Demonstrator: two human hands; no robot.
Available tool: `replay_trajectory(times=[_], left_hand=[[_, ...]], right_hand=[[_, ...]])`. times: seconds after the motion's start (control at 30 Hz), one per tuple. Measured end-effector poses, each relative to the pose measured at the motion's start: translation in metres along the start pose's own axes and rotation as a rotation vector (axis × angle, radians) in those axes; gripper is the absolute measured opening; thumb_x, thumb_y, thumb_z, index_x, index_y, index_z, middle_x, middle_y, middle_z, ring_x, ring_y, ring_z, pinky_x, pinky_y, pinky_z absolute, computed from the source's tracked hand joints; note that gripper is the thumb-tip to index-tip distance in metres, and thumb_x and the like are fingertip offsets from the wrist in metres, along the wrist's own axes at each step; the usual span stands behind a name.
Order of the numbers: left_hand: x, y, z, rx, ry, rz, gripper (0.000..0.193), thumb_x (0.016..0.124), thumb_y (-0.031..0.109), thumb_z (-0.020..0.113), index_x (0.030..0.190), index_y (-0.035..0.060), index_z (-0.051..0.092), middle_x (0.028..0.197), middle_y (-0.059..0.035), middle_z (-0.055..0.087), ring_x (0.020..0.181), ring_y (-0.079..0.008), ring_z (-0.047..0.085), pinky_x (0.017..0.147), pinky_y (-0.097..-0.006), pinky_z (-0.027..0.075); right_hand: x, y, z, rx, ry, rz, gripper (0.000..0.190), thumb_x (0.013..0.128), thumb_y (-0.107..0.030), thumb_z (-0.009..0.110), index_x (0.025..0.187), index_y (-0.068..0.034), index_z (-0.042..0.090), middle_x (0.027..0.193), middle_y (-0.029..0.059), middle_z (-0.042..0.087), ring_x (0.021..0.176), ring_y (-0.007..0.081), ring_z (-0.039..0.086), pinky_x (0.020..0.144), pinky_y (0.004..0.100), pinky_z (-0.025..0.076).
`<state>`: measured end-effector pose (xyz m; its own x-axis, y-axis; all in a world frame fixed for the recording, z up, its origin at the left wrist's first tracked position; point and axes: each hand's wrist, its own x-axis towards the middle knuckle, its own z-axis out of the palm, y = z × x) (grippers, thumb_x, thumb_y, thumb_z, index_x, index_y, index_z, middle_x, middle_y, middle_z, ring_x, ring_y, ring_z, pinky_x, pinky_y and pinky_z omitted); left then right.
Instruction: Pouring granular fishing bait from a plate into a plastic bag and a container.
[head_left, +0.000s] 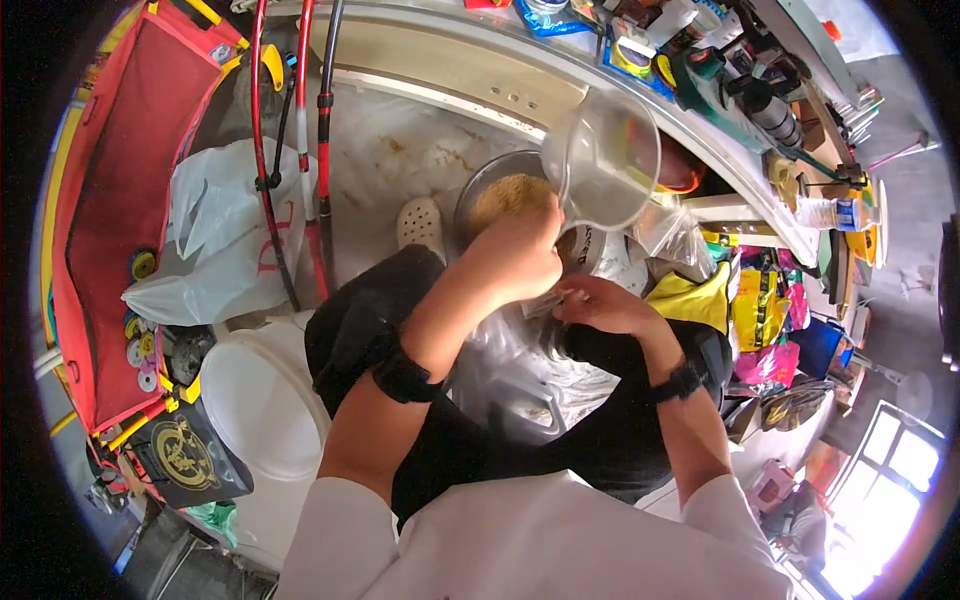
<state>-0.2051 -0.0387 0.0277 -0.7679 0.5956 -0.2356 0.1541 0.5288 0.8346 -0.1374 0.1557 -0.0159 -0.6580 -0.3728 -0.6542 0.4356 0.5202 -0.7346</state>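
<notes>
My left hand grips the handle of a clear plastic jug, which is raised and tilted beside a round metal bowl. Tan granular material lies in that bowl, partly covered by my hand. Close by, my right hand pinches the gathered edge of a clear plastic bag. Between my legs is crumpled clear plastic with a translucent handle; what it belongs to is unclear. A container with lettering sits under the jug, mostly hidden.
Red and black poles stand at the left by a white plastic sack and a red fabric carrier. A white lidded bucket is beside my left leg. Ahead runs a cluttered shelf. Coloured bags lie right.
</notes>
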Motion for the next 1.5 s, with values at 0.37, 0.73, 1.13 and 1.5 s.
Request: replay_trajectory(times=[0.37, 0.73, 1.13, 1.5], left_hand=[[-0.004, 0.001, -0.025, 0.114, 0.069, -0.186, 0.032, 0.08, 0.004, 0.052, 0.108, -0.0054, 0.039, 0.109, -0.0251, 0.056, 0.103, -0.0397, 0.053, 0.087, -0.044, 0.042], [0.003, 0.002, -0.032, 0.184, 0.173, -0.209, 0.024, 0.076, 0.008, 0.06, 0.093, -0.0032, 0.046, 0.095, -0.0236, 0.059, 0.094, -0.0398, 0.056, 0.08, -0.0447, 0.043], [-0.003, -0.002, -0.039, 0.379, 0.278, -0.187, 0.02, 0.07, 0.006, 0.059, 0.086, -0.0016, 0.051, 0.082, -0.0204, 0.062, 0.08, -0.0378, 0.061, 0.07, -0.0454, 0.047], [-0.007, 0.014, -0.038, 0.604, 0.145, -0.143, 0.026, 0.066, 0.01, 0.059, 0.089, -0.0019, 0.054, 0.072, -0.0211, 0.062, 0.071, -0.0369, 0.062, 0.068, -0.0478, 0.048]], right_hand=[[0.081, 0.183, 0.02, -0.711, 0.436, 0.243, 0.05, 0.063, -0.018, 0.069, 0.111, -0.013, 0.057, 0.101, 0.0177, 0.061, 0.097, 0.0374, 0.057, 0.081, 0.0431, 0.048], [0.113, 0.197, 0.034, -0.699, 0.467, -0.092, 0.017, 0.072, -0.016, 0.059, 0.08, -0.001, 0.06, 0.081, 0.0185, 0.062, 0.078, 0.0362, 0.06, 0.069, 0.0435, 0.049], [-0.02, 0.048, -0.032, 0.117, 0.52, -0.409, 0.025, 0.078, -0.013, 0.053, 0.094, 0.004, 0.06, 0.111, 0.0112, 0.053, 0.105, 0.023, 0.048, 0.09, 0.0308, 0.037], [-0.096, -0.025, -0.053, -0.328, 1.281, -0.542, 0.027, 0.091, -0.014, 0.039, 0.078, 0.001, 0.057, 0.067, 0.006, 0.053, 0.061, 0.0141, 0.045, 0.057, 0.0261, 0.037]])
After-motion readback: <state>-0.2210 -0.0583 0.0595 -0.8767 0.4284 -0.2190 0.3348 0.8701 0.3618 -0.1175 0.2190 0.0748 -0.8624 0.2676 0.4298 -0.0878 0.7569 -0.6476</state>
